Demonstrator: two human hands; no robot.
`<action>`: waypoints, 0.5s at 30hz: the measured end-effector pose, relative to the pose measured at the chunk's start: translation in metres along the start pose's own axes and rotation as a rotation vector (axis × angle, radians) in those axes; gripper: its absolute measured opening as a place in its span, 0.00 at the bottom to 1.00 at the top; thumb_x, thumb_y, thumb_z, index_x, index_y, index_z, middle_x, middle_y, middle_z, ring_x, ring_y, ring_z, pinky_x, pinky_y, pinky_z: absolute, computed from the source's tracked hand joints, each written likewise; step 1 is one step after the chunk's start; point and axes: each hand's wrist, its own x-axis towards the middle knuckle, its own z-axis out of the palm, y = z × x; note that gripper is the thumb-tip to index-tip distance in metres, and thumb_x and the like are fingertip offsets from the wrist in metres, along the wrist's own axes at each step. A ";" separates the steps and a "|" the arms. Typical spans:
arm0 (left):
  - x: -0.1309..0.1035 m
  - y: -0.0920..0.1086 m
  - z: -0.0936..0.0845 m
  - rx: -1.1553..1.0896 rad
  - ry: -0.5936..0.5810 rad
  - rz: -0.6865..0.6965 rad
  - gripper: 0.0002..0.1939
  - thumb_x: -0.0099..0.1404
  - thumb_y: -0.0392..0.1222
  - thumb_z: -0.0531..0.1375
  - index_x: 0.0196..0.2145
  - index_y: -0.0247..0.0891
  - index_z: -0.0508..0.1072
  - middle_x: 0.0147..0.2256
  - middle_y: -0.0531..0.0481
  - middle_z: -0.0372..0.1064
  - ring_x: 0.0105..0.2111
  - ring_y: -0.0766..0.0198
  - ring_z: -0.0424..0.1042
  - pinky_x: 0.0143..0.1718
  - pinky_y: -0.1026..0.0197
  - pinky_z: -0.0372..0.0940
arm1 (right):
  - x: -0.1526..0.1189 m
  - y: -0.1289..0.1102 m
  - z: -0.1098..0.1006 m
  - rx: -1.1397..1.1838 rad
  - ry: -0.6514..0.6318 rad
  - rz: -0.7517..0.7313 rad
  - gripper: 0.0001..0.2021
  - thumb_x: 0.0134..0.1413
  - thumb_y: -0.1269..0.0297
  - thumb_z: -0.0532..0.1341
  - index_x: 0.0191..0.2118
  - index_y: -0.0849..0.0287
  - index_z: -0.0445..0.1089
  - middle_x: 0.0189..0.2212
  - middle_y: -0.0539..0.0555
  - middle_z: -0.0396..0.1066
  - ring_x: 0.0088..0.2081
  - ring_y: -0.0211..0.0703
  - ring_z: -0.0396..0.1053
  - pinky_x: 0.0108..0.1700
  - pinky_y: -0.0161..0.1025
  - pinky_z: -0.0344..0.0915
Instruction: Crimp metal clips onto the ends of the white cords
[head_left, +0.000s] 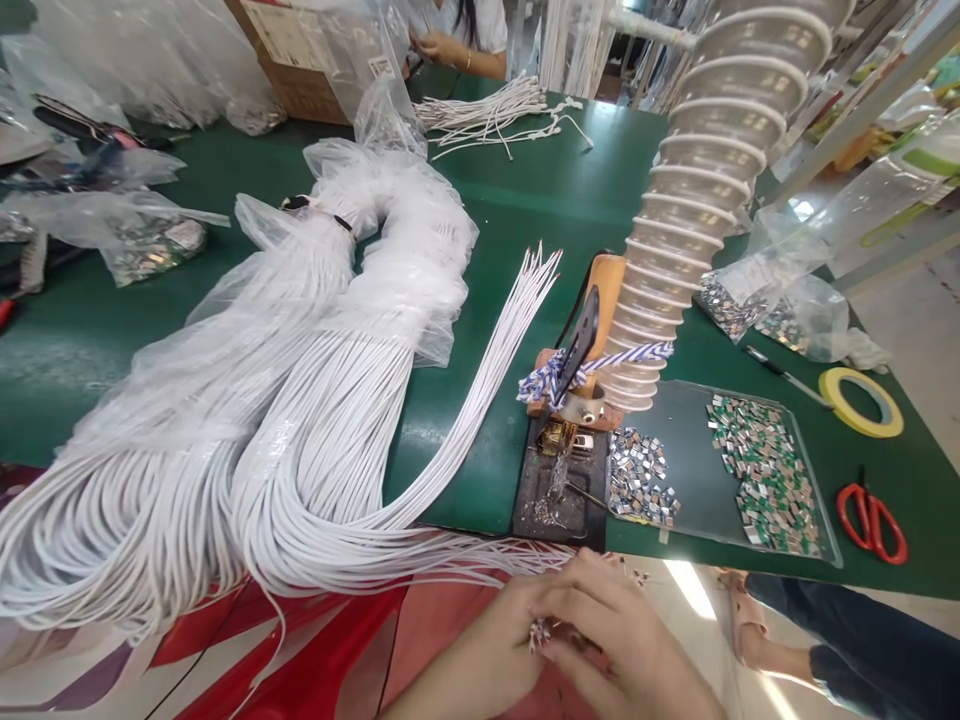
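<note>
Both my hands meet at the bottom, just off the table's front edge. My left hand (499,635) is closed round the ends of a bunch of thin white cables (450,562), with stripped tips (537,634) poking out at the thumb side. The fingers of my right hand (611,635) are bent over and close to those tips; what they pinch, if anything, is hidden. To the left, the cables join big looped bundles of white cable (315,430), partly wrapped in clear plastic. A separate strand group (480,400) lies with its ends pointing away from me.
A soldering stand (562,470) sits under a ribbed extraction hose (705,170). Right of it, a clear tray (690,390) holds small metal connectors (641,475) and green boards (772,480). Red-handled scissors (870,525) and yellow tape (862,402) lie at right. Another person's hand (442,48) shows across the table.
</note>
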 end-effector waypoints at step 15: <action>-0.016 -0.032 -0.013 0.086 0.251 -0.107 0.25 0.74 0.57 0.48 0.32 0.37 0.72 0.23 0.52 0.69 0.25 0.64 0.68 0.35 0.63 0.63 | -0.033 0.027 -0.038 -0.165 0.167 0.167 0.06 0.67 0.67 0.56 0.37 0.54 0.69 0.30 0.51 0.72 0.31 0.41 0.72 0.32 0.33 0.69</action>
